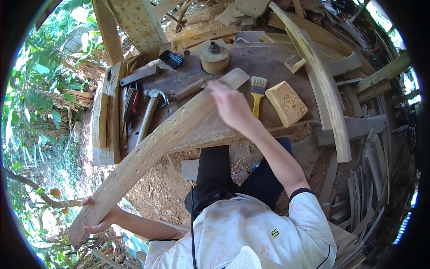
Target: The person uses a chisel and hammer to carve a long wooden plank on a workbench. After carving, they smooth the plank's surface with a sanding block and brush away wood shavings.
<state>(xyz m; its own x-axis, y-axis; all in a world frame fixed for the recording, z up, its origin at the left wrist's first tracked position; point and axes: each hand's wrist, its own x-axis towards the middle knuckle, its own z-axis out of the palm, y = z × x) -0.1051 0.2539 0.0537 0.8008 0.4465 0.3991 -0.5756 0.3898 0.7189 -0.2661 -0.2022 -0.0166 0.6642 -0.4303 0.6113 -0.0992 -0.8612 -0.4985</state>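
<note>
A long, slightly curved wooden plank [148, 145] slants from the lower left up over the workbench. My left hand [104, 218] is closed around its near-left end, thumb and fingers on opposite edges. On the plank's upper face, close to its far end, lies my right hand [230, 107]; its fingers stretch toward the plank's far edge and are a little blurred. Just past those fingertips is a wooden-handled tool [190, 89], its head partly hidden. A brush [257, 96] with a yellow handle lies right of the plank's far end, beside a chunky wood block [286, 104].
A claw hammer [150, 107] and red-handled tool [135, 102] lie on the bench's left. A round can-like container [214, 57] stands at the back. A long curved pole [320, 83] leans at the right, near stacked wood strips [371, 179]. Leaves [42, 98] border the left.
</note>
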